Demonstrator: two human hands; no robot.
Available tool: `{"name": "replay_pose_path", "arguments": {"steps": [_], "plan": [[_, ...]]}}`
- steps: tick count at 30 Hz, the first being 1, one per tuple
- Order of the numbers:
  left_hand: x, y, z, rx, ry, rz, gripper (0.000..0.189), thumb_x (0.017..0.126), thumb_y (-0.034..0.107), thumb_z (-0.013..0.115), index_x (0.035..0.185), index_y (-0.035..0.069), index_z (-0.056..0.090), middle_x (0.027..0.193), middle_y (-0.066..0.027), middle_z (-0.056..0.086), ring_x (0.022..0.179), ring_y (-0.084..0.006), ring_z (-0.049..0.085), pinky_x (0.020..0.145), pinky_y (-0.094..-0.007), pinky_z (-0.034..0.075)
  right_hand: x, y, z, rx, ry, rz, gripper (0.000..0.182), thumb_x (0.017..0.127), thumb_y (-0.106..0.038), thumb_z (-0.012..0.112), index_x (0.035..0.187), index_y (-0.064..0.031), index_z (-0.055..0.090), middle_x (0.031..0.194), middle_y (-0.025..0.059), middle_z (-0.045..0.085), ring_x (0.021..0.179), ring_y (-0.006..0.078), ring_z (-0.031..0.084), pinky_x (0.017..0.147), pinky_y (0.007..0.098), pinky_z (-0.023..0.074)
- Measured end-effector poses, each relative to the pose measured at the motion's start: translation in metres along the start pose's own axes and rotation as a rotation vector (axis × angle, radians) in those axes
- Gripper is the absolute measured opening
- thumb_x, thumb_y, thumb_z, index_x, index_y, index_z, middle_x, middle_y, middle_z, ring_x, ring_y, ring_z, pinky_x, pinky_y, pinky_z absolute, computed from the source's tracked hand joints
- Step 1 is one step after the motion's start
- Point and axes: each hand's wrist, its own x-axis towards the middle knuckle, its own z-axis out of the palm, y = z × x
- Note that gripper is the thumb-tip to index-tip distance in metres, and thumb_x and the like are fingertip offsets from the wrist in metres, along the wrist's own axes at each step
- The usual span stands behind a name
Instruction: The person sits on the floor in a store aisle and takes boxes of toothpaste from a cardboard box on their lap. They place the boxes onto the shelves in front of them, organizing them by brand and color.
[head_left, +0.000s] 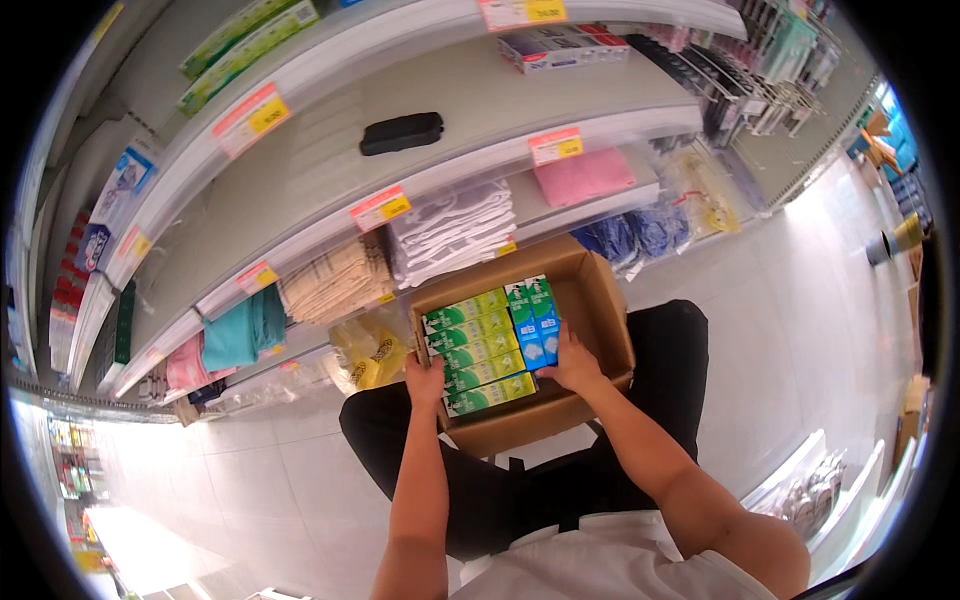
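An uncovered cardboard carton (607, 289) rests in front of me between my knees. Inside, a stack of green-and-yellow toothpaste boxes (480, 341) lies side by side on the left. Two green-and-blue toothpaste boxes (532, 322) lie crosswise against their right ends. My left hand (426, 384) grips the carton's left rim, its thumb beside the ends of the green-and-yellow boxes. Within the carton, my right hand (576, 364) has its fingers along the right side of the blue boxes and its thumb at their near end. Bare brown cardboard shows to the right.
Store shelves rise beyond the carton. They carry a black pouch (402, 133), a flat package (564, 48), folded white-edged bags (454, 232), beige cloths (337, 281), pink cloth (585, 176) and teal cloth (244, 334). Yellow plastic bags (367, 349) lie by the carton. Pale tiled floor (300, 465) spreads around.
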Motion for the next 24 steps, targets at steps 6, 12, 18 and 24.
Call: {"name": "replay_pose_path", "arguments": {"steps": [6, 12, 18, 24], "plan": [[-0.002, 0.020, -0.005, 0.102, 0.012, 0.018, 0.054, 0.075, 0.023, 0.069, 0.118, -0.007, 0.054, 0.106, -0.0289, 0.062, 0.103, -0.0431, 0.060, 0.089, -0.0458, 0.047, 0.002, -0.001, -0.003, 0.166, 0.007, -0.055, 0.112, 0.065, -0.031, 0.085, 0.145, 0.0043, 0.016, 0.134, 0.0297, 0.045, 0.121, 0.0440, 0.047, 0.099, 0.0440, 0.0427], [-0.011, 0.029, -0.008, 0.038, 0.006, 0.044, 0.043, 0.079, 0.019, 0.067, 0.114, -0.005, 0.057, 0.096, -0.0212, 0.067, 0.083, -0.0328, 0.066, 0.075, -0.0429, 0.051, 0.003, -0.002, -0.009, 0.123, -0.080, 0.004, 0.120, 0.066, -0.037, 0.085, 0.147, 0.0066, 0.008, 0.143, 0.0298, 0.035, 0.127, 0.0426, 0.042, 0.102, 0.0424, 0.0403], [-0.012, 0.023, -0.004, 0.071, 0.105, 0.013, 0.048, 0.078, 0.023, 0.067, 0.116, -0.004, 0.055, 0.107, -0.0243, 0.064, 0.100, -0.0374, 0.062, 0.086, -0.0431, 0.048, 0.014, 0.011, 0.003, 0.136, -0.160, 0.072, 0.126, 0.068, -0.040, 0.084, 0.148, 0.0051, -0.003, 0.146, 0.0299, 0.029, 0.133, 0.0438, 0.033, 0.107, 0.0439, 0.0354], [-0.025, 0.021, -0.003, 0.014, 0.156, 0.270, 0.050, 0.078, 0.022, 0.066, 0.118, -0.005, 0.053, 0.106, -0.0268, 0.062, 0.102, -0.0415, 0.060, 0.088, -0.0442, 0.047, 0.011, 0.022, 0.016, 0.133, -0.065, -0.041, 0.121, 0.067, -0.038, 0.084, 0.147, 0.0045, 0.004, 0.142, 0.0297, 0.035, 0.129, 0.0427, 0.040, 0.105, 0.0439, 0.0379]]}}
